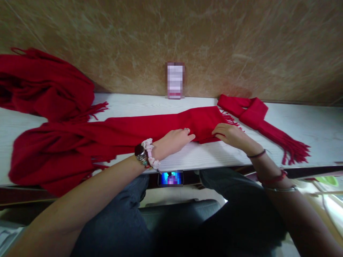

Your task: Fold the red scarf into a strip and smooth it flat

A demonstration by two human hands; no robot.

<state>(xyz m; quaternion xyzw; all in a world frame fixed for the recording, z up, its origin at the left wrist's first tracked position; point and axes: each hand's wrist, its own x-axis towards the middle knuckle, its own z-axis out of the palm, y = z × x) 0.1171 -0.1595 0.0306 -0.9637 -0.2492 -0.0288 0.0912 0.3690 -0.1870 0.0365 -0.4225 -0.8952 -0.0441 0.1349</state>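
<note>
A long red scarf (150, 125) lies stretched across the white table, its fringe at the right end. My left hand (174, 141) rests on the scarf's near side, thumb out and the other fingers partly hidden behind the hand. At the scarf's near right corner, close to the fringe, my right hand (233, 136) pinches the edge between closed fingers. Beyond it lies a second red scarf (257, 112), folded over itself with its tassels pointing to the near right. The long scarf's left end runs into a loose red heap (40, 153).
Another pile of red cloth (48, 85) sits at the far left. A phone with a blurred screen (175, 80) leans on the brown marbled wall (134, 46) behind the white table (302, 125). Below the table's near edge is a second lit phone (171, 178).
</note>
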